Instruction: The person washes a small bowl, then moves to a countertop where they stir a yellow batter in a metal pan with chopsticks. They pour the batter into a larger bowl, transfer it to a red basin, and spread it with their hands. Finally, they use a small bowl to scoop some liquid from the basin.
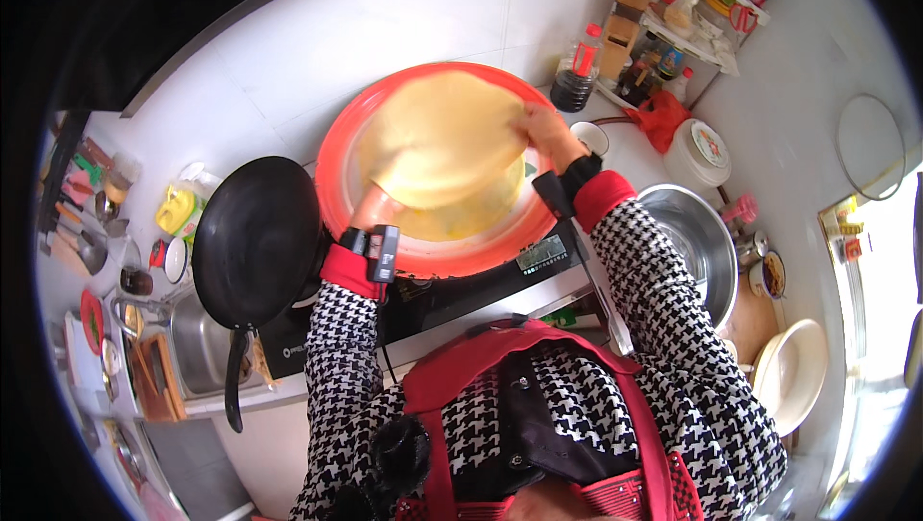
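Observation:
Between my two hands hangs a thin, round yellow sheet (pixel 447 135) that looks like a flatbread or pancake, slightly blurred. My left hand (pixel 373 205) grips its near-left edge, and the fingertips are hidden under it. On the far right side, my right hand (pixel 544 130) pinches the edge. Below lies another yellow round sheet (pixel 461 222), partly covered by the raised one. It rests in a large red-rimmed enamel tray (pixel 342 135) with a pale middle.
A black frying pan (pixel 256 240) stands left of the tray, its handle toward me. A dark-sauce bottle (pixel 575 77) and a white bowl (pixel 591 137) are at the right. A steel basin (pixel 710 261) sits near my right forearm. The sink (pixel 205 348) is far left.

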`<state>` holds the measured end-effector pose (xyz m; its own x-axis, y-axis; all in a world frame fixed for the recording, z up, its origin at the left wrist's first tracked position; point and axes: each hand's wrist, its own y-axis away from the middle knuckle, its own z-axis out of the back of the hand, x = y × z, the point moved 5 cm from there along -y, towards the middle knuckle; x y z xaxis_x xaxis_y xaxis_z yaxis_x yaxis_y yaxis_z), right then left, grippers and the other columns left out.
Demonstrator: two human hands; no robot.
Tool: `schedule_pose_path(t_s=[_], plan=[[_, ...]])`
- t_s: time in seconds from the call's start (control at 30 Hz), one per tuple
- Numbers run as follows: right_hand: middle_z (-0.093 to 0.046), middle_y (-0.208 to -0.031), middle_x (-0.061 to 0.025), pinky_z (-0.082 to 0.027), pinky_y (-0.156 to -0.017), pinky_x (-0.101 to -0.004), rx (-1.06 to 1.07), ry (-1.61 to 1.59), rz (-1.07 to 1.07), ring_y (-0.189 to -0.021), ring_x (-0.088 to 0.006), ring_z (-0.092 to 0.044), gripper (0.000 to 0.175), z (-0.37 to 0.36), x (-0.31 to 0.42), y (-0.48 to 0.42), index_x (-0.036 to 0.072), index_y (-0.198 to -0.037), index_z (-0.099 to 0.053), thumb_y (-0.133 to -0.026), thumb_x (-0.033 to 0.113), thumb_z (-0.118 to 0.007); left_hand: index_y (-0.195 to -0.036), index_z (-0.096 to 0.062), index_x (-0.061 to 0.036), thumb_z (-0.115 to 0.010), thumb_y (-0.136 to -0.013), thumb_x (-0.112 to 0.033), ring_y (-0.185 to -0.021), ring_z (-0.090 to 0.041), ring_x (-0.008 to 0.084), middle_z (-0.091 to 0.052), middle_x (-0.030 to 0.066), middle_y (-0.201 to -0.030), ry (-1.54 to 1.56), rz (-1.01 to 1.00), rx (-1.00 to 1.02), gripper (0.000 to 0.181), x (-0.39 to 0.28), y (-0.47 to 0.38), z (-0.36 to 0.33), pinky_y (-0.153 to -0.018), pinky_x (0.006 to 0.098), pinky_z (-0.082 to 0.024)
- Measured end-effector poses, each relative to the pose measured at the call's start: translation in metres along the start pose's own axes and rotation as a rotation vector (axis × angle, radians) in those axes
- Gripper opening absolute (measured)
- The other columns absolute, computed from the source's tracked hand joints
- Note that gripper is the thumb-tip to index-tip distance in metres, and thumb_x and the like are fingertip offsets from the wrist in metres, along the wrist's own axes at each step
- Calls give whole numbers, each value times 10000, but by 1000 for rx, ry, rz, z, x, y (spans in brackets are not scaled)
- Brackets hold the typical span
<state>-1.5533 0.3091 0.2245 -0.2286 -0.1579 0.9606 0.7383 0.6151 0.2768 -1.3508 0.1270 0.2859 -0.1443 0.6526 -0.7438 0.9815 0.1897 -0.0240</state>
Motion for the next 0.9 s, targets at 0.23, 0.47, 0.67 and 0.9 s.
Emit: schedule_pose_path(t_s=[0.23,0.47,0.67,0.9], plan=[[-573,-695,-38,-457,-478,-256,170,81,-192,-533,-136,-539,84,-8,-57,-27,35,-837,-578,-786,93,-544,-1290,-362,-18,-439,-896,-314,-1180,-421,267,-403,147,-1311,-188,-23,-36,498,-5,7,-12,-955,415,-382],[-576,-926,-37,-515,-711,-307,223,-67,-267,-832,-168,-591,322,-17,-46,-4,41,-1129,-496,-818,108,-538,-1284,-371,-22,-447,-888,-319,-1176,-424,275,-403,155,-1308,-465,-27,-16,501,-1,13,-15,-946,413,-387],[-565,-984,-37,-496,-724,-304,331,24,-190,-833,-136,-573,497,-26,-32,12,102,-1264,-374,-795,59,-535,-1279,-378,-26,-455,-881,-324,-1173,-425,282,-403,162,-1306,-814,-73,56,503,5,2,-23,-939,411,-392],[-569,-945,-50,-503,-624,-247,164,-175,-354,-763,-127,-583,474,-16,-37,13,13,-1222,-396,-780,48,-564,-1274,-387,-30,-463,-873,-329,-1168,-428,290,-403,170,-1303,-1244,-118,159,506,15,2,-17,-930,409,-397]])
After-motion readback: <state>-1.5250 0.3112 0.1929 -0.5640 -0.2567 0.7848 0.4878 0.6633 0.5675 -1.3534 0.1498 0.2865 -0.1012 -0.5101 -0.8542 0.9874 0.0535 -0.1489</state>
